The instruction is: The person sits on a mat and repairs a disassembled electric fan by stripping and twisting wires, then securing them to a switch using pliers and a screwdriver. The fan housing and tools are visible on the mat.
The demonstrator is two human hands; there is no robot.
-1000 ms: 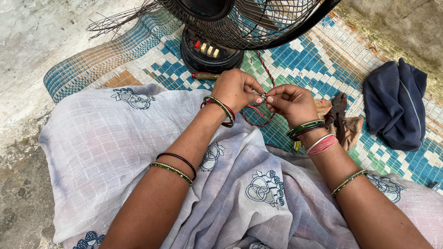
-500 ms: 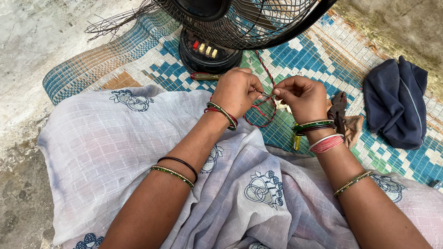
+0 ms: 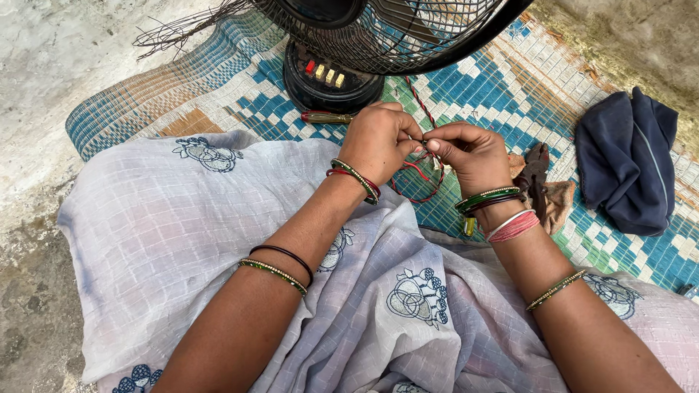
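My left hand (image 3: pixel 378 138) and my right hand (image 3: pixel 470 151) meet fingertip to fingertip over a thin red wire (image 3: pixel 421 175), both pinching its end between thumb and finger. The wire loops down below the hands and a twisted red and dark cord (image 3: pixel 420 98) runs up toward the base of a black table fan (image 3: pixel 331 80). Both wrists carry green and red bangles. The wire's tip is hidden between the fingers.
A red-handled screwdriver (image 3: pixel 324 116) lies by the fan base. Dark pliers (image 3: pixel 535 175) rest on a brown rag at the right. A dark blue cloth (image 3: pixel 626 164) lies further right on the blue woven mat (image 3: pixel 240 65). Pale printed fabric (image 3: pixel 182 233) covers my lap.
Both hands stay together on the wire, their fingers shifting slightly. The view has drifted a little, so the hands sit slightly lower and to the right.
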